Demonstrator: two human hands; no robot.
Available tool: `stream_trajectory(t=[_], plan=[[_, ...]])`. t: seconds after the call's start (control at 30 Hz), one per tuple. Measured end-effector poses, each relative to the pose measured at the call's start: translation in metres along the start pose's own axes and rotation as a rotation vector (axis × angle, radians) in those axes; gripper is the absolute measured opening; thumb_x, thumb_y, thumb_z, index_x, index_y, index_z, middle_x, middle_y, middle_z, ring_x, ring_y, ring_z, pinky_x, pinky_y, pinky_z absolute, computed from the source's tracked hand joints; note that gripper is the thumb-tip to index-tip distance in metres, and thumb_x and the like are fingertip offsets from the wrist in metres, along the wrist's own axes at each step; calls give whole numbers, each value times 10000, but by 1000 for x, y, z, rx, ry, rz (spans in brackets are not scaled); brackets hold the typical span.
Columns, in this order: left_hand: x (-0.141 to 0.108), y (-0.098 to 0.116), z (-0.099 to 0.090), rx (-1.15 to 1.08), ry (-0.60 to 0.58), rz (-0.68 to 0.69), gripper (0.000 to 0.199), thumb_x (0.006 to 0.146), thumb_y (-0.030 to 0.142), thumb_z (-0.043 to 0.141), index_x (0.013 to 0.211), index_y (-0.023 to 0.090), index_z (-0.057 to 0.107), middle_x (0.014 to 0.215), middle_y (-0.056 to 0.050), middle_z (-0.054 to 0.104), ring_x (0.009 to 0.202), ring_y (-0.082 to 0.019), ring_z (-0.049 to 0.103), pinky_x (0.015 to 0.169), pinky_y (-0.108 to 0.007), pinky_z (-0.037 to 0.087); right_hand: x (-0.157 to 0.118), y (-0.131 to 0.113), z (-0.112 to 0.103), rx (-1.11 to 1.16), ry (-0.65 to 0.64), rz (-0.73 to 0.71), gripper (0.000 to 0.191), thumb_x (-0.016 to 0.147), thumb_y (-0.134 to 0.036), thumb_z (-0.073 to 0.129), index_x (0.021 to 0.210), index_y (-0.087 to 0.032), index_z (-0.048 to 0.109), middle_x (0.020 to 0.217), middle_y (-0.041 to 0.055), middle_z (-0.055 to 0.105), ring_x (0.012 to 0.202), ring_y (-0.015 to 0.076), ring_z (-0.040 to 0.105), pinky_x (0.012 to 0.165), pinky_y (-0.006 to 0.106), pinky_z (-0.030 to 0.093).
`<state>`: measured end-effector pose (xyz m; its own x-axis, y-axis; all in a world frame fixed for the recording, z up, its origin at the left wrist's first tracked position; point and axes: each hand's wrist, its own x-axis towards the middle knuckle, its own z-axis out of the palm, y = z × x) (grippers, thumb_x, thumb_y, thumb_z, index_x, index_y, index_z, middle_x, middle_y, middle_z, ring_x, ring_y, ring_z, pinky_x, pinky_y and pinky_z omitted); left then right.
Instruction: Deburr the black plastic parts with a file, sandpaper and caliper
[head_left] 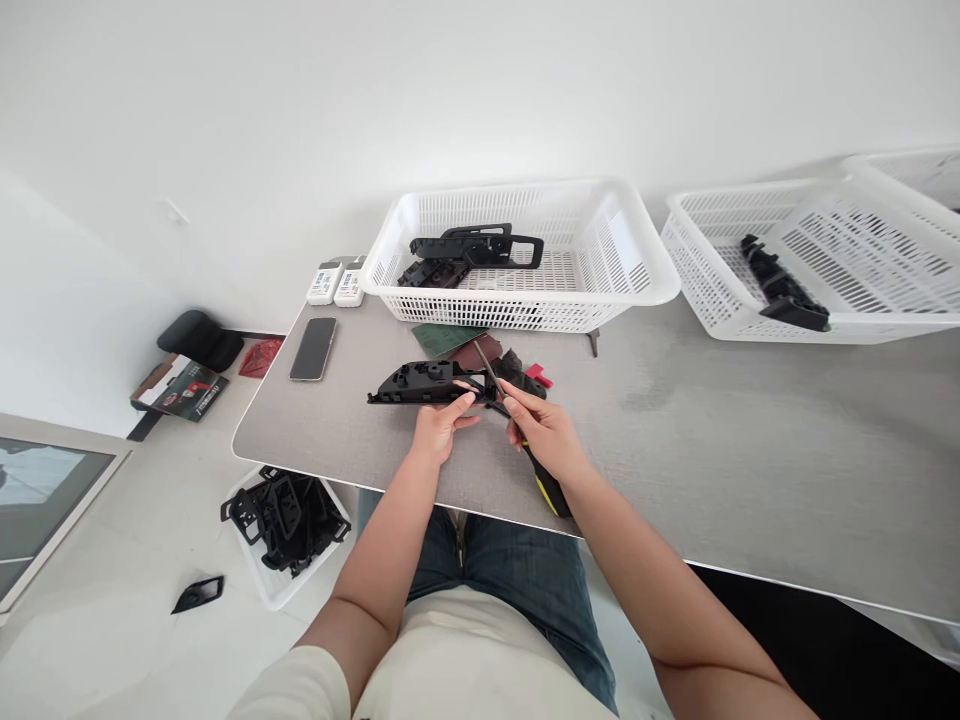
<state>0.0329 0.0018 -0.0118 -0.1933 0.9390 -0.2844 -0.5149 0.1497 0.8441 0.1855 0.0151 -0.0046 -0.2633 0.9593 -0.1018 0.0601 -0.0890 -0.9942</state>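
My left hand [441, 425] is closed on a long black plastic trim part [420, 380], gripping it near its right end with the thumb on top. The part is held above the grey table, its ribbed, clipped side showing. In my right hand [547, 432] is a file [490, 368] with a black and yellow handle [551, 485]. Its slim metal blade slants up and left across the frame-like opening at the part's right end. Whether the blade touches the edge there I cannot tell. Behind the part lie a green sheet [442, 338] and a dark red sheet [478, 353].
A white basket [525, 312] with several black trim parts stands behind; another basket [720, 305] holds one at right. A dark crumpled cloth and red piece [538, 375] lie nearby. A phone [313, 350] and two small white boxes [335, 284] sit left. A filled bin [274, 595] stands on the floor.
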Motion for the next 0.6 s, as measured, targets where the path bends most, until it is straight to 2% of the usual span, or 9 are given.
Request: stream_trajectory(t=[0.1,0.2,0.3,0.37,0.4,0.5,0.6], plan=[[-1,0,-2,44,-93,-20,387,521,342,829,840,176,683,885,-36,711,696,-174,683,686,-326,556,1,1,-1,-1,1,4,664,760,-545,583,1275,-126,589,434,-60,494,397,93,434,397,238,402],[0,-3,-3,14,-132,14,421,536,322,831,910,189,692,976,-49,711,786,-201,699,845,-397,535,1,1,-2,-4,14,2,626,765,-539,583,1262,-158,604,499,-38,558,416,94,451,391,235,408],[2,-9,-4,-16,-92,125,476,606,387,798,1035,222,677,1061,-53,700,869,-220,697,929,-433,501,0,0,-4,2,18,-19,586,766,-537,590,1251,-208,613,815,34,703,435,72,452,389,238,416],[3,-13,-6,-28,-48,246,469,685,438,739,1106,248,656,1119,-51,685,990,-233,670,977,-427,475,-2,-1,-5,-11,-4,-48,566,778,-531,585,1253,-227,610,991,61,707,438,60,437,394,241,420],[4,-14,-8,-17,-32,308,455,722,452,706,1128,258,647,1151,-48,673,1070,-239,637,1005,-418,457,-3,-2,-6,-31,-28,-62,553,789,-523,578,1256,-227,608,1013,65,706,438,58,430,400,243,423],[6,-17,-11,77,14,448,449,790,485,627,1188,279,619,1253,-39,624,1261,-241,501,1068,-399,402,-7,-2,-6,-153,-140,-100,509,831,-472,553,1257,-201,608,900,58,727,427,65,426,420,245,430],[4,-17,-13,177,58,522,498,823,537,554,1261,299,566,1346,-29,557,1321,-238,431,1080,-395,391,-10,-2,-5,-335,-207,-167,469,872,-413,513,1273,-185,594,775,33,730,449,95,497,468,261,472]])
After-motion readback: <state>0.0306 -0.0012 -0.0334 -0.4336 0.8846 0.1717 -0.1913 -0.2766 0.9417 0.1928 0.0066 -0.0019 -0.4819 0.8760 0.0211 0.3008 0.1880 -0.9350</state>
